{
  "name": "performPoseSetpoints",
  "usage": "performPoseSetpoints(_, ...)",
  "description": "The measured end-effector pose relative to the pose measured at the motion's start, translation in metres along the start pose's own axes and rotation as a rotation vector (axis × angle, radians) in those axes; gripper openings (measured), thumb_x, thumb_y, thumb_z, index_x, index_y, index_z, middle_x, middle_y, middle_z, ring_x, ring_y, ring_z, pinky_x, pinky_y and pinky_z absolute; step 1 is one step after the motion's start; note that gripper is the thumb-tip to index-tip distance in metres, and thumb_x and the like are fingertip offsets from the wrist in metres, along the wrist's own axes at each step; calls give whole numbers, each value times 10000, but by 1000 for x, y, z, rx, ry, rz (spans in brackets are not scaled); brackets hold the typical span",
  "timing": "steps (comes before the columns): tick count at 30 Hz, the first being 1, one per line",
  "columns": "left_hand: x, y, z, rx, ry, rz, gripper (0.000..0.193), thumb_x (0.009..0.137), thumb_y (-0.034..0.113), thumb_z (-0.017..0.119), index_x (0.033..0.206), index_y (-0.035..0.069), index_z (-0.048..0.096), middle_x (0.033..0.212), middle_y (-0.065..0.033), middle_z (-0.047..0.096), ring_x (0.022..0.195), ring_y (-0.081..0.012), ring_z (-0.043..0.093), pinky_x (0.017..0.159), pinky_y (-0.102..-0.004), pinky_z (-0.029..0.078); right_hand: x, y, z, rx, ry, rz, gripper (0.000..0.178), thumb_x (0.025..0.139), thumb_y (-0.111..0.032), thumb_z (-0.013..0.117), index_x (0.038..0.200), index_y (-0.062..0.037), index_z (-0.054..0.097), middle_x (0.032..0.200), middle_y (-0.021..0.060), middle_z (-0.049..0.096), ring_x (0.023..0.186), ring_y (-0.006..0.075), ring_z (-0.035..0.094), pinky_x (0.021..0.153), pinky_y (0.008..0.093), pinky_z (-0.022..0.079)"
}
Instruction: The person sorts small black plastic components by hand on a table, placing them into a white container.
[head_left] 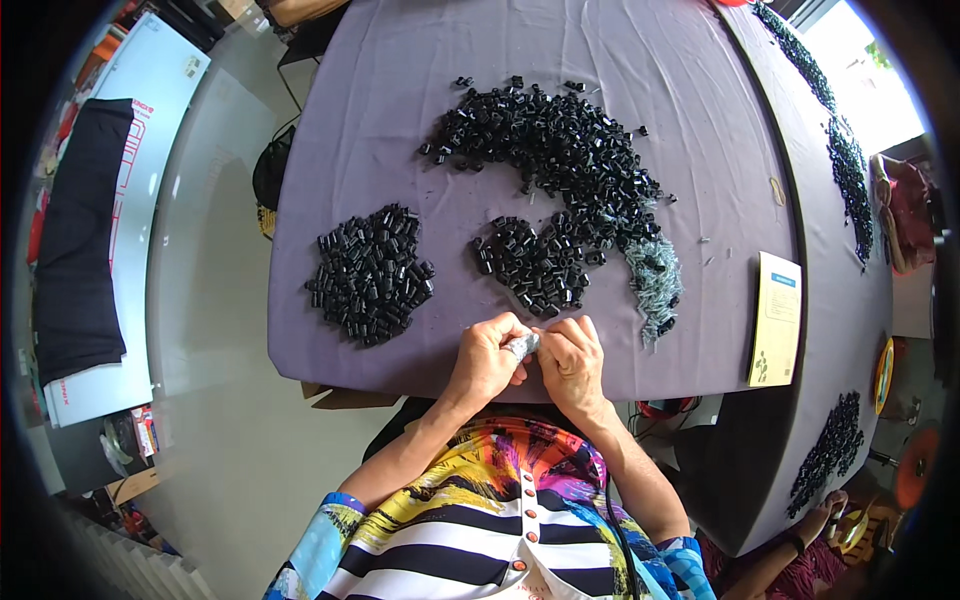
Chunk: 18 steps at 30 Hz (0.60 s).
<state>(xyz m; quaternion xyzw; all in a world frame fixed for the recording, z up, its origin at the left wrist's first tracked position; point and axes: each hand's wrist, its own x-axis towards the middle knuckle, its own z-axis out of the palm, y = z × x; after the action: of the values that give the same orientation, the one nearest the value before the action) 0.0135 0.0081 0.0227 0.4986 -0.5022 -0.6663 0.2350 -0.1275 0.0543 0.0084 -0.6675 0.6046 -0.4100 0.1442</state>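
Note:
My left hand point(484, 362) and my right hand point(571, 362) meet at the table's near edge, both with curled fingers pressed together. Between them shows a small grey-white thing point(523, 346) by my left thumb; whether it is a wrap on the finger or a held piece I cannot tell. Anything else in the fingers is hidden. Just beyond my hands lies a heap of small black plastic pieces point(540, 268). To its right is a pile of thin, clear bluish pins point(653, 285). A separate pile of black cylindrical pieces point(370, 275) lies to the left.
A larger curved heap of black pieces point(550, 135) spreads across the purple-grey tablecloth point(400, 60). At the right lies a yellow booklet point(775, 320). Another person's hand point(825, 510) is near a black pile point(828, 450) at the lower right. Dark cloth point(85, 240) hangs over a white box at far left.

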Motion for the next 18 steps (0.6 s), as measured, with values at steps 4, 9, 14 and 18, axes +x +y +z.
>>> performPoseSetpoints(4,-6,10,3,53,9,19,101,887,-54,548,909,-3,632,685,-28,617,507,-63,570,438,-220,484,-1,2,-4,-20,-12,8,116,716,-2,672,819,-47,643,781,68,569,726,274,514,647,357,443)
performPoseSetpoints(9,-6,-2,10,544,201,626,193,789,-41,602,973,15,597,765,-204,625,792,-405,634,632,-433,538,9,1,-15,9,-89,-4,115,712,6,661,812,-49,645,791,89,582,754,289,557,666,378,476)
performPoseSetpoints(14,-9,-2,4,695,294,581,95,829,-1,627,914,34,602,768,-191,641,686,-384,640,563,-429,507,20,17,-49,-58,1,133,112,770,21,663,857,-45,683,795,94,629,682,243,623,596,333,503)
performPoseSetpoints(18,0,6,-28,854,427,529,47,877,98,604,874,71,566,686,-175,633,622,-370,640,530,-463,505,40,36,-74,-317,88,98,84,772,-2,668,836,-55,674,796,70,631,739,253,611,668,352,488)
